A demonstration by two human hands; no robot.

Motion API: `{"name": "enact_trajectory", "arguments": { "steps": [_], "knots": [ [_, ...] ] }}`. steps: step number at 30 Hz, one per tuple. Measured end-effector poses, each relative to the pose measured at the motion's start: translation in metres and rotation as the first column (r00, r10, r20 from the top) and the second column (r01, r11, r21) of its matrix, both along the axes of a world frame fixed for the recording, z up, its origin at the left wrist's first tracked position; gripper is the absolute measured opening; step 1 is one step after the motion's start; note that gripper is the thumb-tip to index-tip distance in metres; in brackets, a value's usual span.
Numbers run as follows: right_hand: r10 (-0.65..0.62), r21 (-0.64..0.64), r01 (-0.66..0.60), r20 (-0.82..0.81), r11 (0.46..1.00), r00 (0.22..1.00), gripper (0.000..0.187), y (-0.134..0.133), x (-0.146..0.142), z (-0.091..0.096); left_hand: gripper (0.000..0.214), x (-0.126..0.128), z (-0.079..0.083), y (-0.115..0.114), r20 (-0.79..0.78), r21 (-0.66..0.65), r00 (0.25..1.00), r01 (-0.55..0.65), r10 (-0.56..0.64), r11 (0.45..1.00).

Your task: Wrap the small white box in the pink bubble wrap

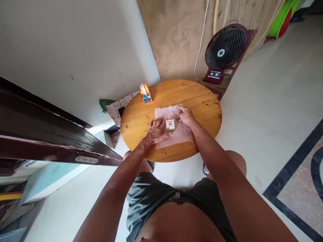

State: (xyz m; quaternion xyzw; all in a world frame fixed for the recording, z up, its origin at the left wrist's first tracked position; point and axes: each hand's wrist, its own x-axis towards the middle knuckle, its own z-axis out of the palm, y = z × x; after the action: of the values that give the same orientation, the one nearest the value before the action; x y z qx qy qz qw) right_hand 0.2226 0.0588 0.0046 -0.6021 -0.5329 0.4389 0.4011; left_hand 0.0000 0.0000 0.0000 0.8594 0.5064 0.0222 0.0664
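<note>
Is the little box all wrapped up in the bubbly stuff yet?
Not yet. Done: the bubble wrap sheet lies spread flat on the round wooden table, and the small box sits on its middle. In hand: the left hand presses the sheet beside the box, and the right hand holds its far side. Left: no wrap covers the box, and the tape dispenser stands untouched.

We list a glossy varnished wooden table [202,101], dimpled translucent plastic bubble wrap [181,132], and a smooth cardboard box [170,124].
</note>
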Motion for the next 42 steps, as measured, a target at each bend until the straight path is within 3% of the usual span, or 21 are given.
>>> {"name": "enact_trajectory", "arguments": {
  "steps": [3,7,12,16,19,23,26,28,31,34,42],
  "knots": [
    [-0.006,0.001,0.006,0.018,1.000,1.000,0.051,-0.003,-0.001,0.005,0.082,-0.006,-0.002,0.001,-0.005,-0.001,0.999,0.032,-0.032,0.999],
    [-0.010,0.031,0.008,0.072,0.999,0.997,0.048,-0.004,-0.001,0.002,0.094,-0.009,-0.003,0.001,-0.027,-0.015,0.997,0.065,-0.066,0.998],
    [-0.064,0.240,0.016,0.191,0.971,0.979,0.036,0.000,0.003,-0.018,0.098,-0.006,-0.002,0.000,-0.026,-0.045,0.998,0.063,-0.064,0.997],
    [-0.071,0.361,0.002,0.177,0.932,0.982,0.024,0.003,0.005,-0.030,0.100,-0.005,-0.001,0.000,-0.025,-0.048,0.998,0.052,-0.053,0.998],
    [0.058,0.383,-0.104,0.131,0.918,0.990,0.023,0.003,0.011,-0.029,0.102,-0.004,-0.001,0.000,-0.032,-0.053,0.998,0.044,-0.046,0.998],
    [0.286,0.303,-0.270,-0.010,0.914,0.958,0.049,-0.004,0.025,-0.021,0.103,-0.003,0.000,0.000,-0.034,-0.069,0.999,0.033,-0.036,0.997],
    [0.447,0.280,-0.424,-0.020,0.862,0.895,0.063,-0.015,0.033,-0.016,0.106,-0.003,0.002,-0.001,-0.020,-0.088,0.999,0.025,-0.027,0.996],
    [0.499,0.288,-0.502,0.090,0.816,0.862,0.068,-0.023,0.033,-0.015,0.111,-0.002,0.004,-0.001,-0.014,-0.106,1.000,0.026,-0.028,0.994],
    [0.434,0.310,-0.535,0.339,0.786,0.834,0.075,-0.032,0.026,-0.015,0.115,-0.002,0.007,0.000,-0.014,-0.126,1.000,0.021,-0.023,0.992],
    [0.353,0.337,-0.536,0.473,0.774,0.807,0.073,-0.037,0.017,-0.016,0.113,-0.004,0.009,0.001,-0.016,-0.131,1.000,0.009,-0.011,0.991],
    [0.302,0.351,-0.469,0.437,0.810,0.848,0.064,-0.039,0.017,-0.017,0.106,-0.004,0.003,0.001,-0.026,-0.088,0.999,0.027,-0.029,0.996]
  ]
}}
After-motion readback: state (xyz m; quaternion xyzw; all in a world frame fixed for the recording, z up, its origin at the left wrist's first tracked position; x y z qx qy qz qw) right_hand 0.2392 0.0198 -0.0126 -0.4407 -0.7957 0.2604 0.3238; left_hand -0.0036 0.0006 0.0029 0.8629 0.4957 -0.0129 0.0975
